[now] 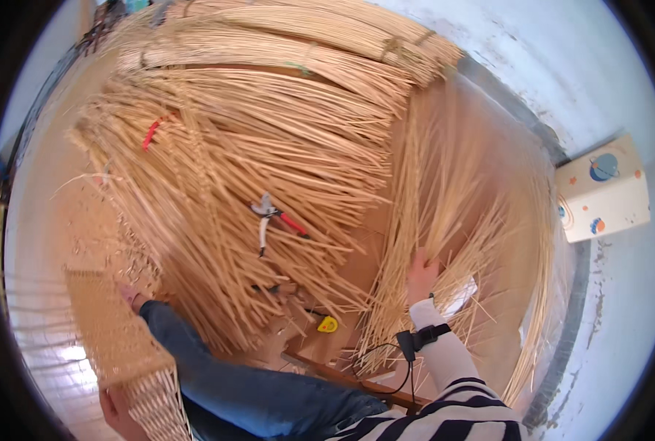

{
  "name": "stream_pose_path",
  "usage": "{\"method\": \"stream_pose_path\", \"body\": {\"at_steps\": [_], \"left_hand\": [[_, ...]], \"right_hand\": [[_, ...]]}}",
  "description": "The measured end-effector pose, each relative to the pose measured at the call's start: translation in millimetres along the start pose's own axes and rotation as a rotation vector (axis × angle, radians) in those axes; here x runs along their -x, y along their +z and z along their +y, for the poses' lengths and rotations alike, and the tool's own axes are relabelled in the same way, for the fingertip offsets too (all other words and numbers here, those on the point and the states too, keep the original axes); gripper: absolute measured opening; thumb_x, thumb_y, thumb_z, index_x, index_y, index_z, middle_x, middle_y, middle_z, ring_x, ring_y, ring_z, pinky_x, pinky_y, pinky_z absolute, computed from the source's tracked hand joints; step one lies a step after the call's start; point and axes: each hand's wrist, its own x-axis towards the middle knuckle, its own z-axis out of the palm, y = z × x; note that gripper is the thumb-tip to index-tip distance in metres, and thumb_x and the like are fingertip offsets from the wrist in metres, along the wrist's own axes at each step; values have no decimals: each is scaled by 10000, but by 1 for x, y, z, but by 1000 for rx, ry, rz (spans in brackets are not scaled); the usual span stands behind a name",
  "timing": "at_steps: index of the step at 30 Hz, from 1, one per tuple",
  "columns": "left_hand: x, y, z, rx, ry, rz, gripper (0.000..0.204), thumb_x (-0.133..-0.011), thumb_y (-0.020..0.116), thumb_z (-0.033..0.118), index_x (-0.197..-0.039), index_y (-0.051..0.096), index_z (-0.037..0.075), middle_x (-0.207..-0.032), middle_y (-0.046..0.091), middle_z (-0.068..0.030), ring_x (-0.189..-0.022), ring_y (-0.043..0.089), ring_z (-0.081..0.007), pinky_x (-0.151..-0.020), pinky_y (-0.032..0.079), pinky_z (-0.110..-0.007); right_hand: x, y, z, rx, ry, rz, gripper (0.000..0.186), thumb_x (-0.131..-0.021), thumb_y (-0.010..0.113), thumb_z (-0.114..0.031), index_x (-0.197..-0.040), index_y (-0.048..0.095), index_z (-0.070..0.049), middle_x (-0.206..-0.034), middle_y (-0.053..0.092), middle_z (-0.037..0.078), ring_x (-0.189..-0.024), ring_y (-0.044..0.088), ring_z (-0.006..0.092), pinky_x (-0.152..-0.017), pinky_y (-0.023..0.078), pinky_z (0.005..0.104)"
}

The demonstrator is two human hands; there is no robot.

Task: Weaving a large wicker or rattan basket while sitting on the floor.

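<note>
My left hand (118, 411) grips a woven cane piece (114, 323) at the lower left, with a flat dense weave and open lattice at the near end; some fingers are hidden behind it. My right hand (421, 275), with straps and a cable on the forearm, is closed on long pale cane strands (445, 184) among a loose pile at the right. Pruning shears (283, 220) with red and white handles lie on the central cane pile (239, 147). A yellow tape measure (327, 323) rests on the floor between my hands, beside scattered strands.
Tied cane bundles (283, 29) lie at the back. A red-handled tool (151, 132) is in the pile. My jeans-clad leg and bare foot (129, 294) cross the lower left. A wooden bar (305, 361) is below. A cream board (603, 206) leans on the white wall (614, 294).
</note>
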Motion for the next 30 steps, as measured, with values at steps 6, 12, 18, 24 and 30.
{"method": "stream_pose_path", "body": {"at_steps": [6, 12, 18, 24, 30], "left_hand": [[25, 20, 28, 219, 24, -49, 295, -978, 531, 127, -1195, 558, -70, -968, 607, -42, -855, 525, -99, -769, 431, -239], [14, -5, 29, -26, 14, -83, 315, -950, 568, 133, -1203, 571, -55, -973, 622, -69, -868, 533, -123, -787, 427, -253], [82, 9, 40, -203, 565, 237, 364, -858, 614, 61, -1217, 573, 22, -1276, 563, -120, -1239, 485, -299, -1068, 324, -449], [172, -3, -4, 330, -113, -725, 198, -897, 610, 15, -1085, 635, -43, -924, 677, -128, -766, 634, -162, -674, 493, -267], [194, 3, -59, 460, -442, -460, 210, -943, 581, 84, -1100, 641, -41, -952, 688, -91, -857, 629, -135, -774, 490, -252]], "right_hand": [[29, 24, -106, 416, -963, 261, 403, -988, 505, -250, -1172, 498, 108, -1115, 619, 243, -1010, 590, 375, -883, 440, 405], [83, 106, -234, 241, -480, -389, 389, -998, 472, -380, -1094, 584, -21, -709, 591, 65, -611, 580, 164, -545, 441, 313], [153, 218, -92, -153, 418, -897, 329, -987, 474, -412, -993, 527, -87, -629, 510, 60, -503, 520, 210, -494, 481, 372], [175, 255, 47, -16, 538, -633, 254, -968, 499, -316, -987, 502, -62, -706, 536, 121, -533, 542, 278, -479, 484, 439], [133, 260, 64, 48, 346, -560, 281, -969, 455, -311, -970, 511, -35, -707, 549, 105, -537, 515, 212, -489, 420, 361]]}}
